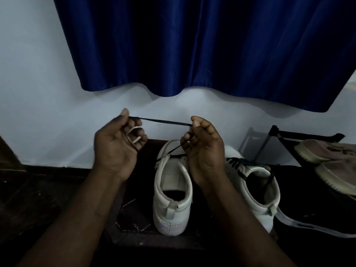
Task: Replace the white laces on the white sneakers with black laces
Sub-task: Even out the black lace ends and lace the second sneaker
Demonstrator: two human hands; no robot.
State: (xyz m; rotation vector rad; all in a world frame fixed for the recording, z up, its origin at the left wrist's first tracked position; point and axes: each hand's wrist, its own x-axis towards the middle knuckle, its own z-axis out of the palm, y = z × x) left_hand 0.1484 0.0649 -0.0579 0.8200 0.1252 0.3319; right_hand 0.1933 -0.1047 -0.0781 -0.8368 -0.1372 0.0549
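Black lace [163, 122] running taut between your hands, tail dropping to eyelets of white sneaker [173, 189] below. Left hand [115, 147] and right hand [204, 151] both pinching it. Neighbouring sneaker [256, 189] already carrying black laces. Judging: you are lacing second shoe; next move likely needing tip fed through following eyelet.

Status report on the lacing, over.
Left hand and right hand both pinch black lace, stretched taut. Left sneaker barely laced; right sneaker laced black. Nothing blocking.
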